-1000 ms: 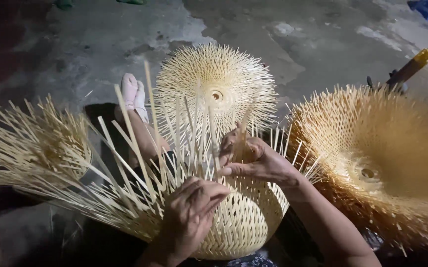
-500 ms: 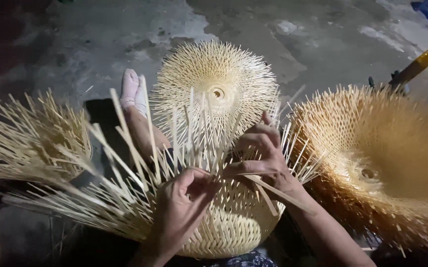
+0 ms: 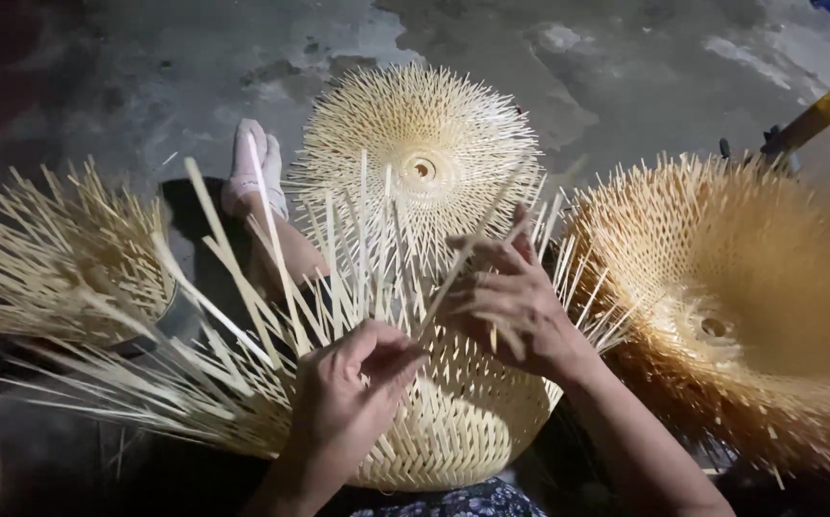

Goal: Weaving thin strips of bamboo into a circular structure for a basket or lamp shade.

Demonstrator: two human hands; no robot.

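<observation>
Here both hands [image 3: 434, 354] pinch strips — basket [image 3: 463, 431] just beneath.

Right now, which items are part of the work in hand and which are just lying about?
In hand: half-woven basket, loose strips, left hand, right hand.
Lying about: pale woven piece, golden woven piece, strip bundle, yellow-handled tool.

right woven piece [image 3: 760, 316] cut off by edge; yellow tool [image 3: 812, 117] partly hidden

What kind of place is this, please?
Probably a home or village craft workspace on the ground: a bare concrete floor, several unfinished woven bamboo baskets, and a person's hands weaving strips.
</observation>
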